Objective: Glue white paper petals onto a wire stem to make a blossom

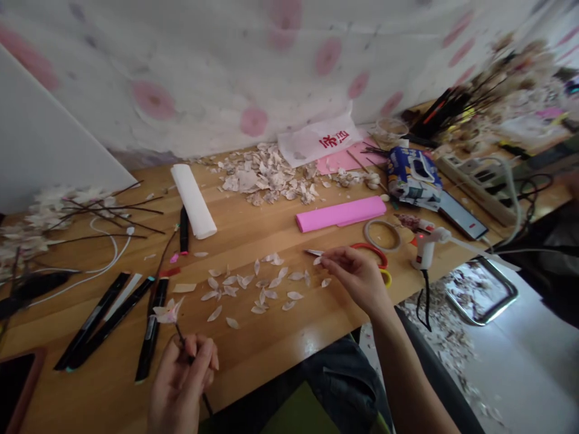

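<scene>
The right hand (357, 278) pinches a small petal (317, 260) between its fingertips, with a metal tip (313, 252) just beside it, too hidden to tell what tool it belongs to. The left hand (181, 386) grips a dark stem (183, 340), tilted, with a pale pink flower (168, 312) at its top. Loose petals (253, 290) lie between the hands on the table (253, 367). A thin petal could slip from a loose pinch and be lost among the others, while too hard a pinch could crease it. The glue gun (425, 247) just right of the right hand shows a red light, so a careless reach could risk a burn
</scene>
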Demonstrator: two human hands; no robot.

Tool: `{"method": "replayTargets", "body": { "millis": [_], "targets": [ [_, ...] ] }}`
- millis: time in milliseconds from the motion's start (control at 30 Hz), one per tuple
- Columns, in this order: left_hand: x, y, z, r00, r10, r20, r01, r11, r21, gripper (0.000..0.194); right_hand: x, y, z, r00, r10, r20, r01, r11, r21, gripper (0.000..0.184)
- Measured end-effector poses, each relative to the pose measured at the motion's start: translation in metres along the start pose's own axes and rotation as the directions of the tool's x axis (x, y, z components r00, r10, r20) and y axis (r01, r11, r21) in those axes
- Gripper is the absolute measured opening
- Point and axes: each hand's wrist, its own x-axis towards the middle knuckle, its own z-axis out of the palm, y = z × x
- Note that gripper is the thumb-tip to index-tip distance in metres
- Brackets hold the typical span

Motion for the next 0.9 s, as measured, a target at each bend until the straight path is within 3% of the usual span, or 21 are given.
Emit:
{"method": "replayTargets", "body": {
  "millis": [367, 500, 600, 733, 900],
  "targets": [
    [-0.004, 0.003, 0.008, 0.999, -0.036, 0.015, 0.036, 0.999, 0.003, 0.047, -0.005, -0.008, -0.024, 0.995, 0.022, -0.101, -0.015, 0.997, 0.076, 0.045],
    [-0.004, 0.003, 0.013, 0.998, -0.04, 0.04, 0.037, 0.995, 0.092, 0.045, -0.006, -0.005, -0.027, 0.991, 0.038, -0.127, -0.027, 0.995, 0.091, 0.047],
    [-0.004, 0.005, 0.016, 0.997, -0.061, 0.05, 0.055, 0.993, 0.108, 0.051, -0.007, -0.003, -0.028, 0.99, 0.052, -0.128, -0.039, 0.994, 0.102, 0.043],
    [-0.007, 0.009, 0.02, 0.998, -0.035, 0.053, 0.031, 0.997, 0.071, 0.047, -0.007, -0.002, -0.029, 0.994, 0.04, -0.099, -0.029, 0.993, 0.114, 0.046],
    [-0.013, 0.015, 0.024, 0.994, -0.005, 0.105, -0.011, 0.989, 0.146, 0.042, -0.006, -0.004, -0.028, 0.998, -0.008, -0.06, 0.012, 0.997, 0.076, 0.049]
  ]
}}
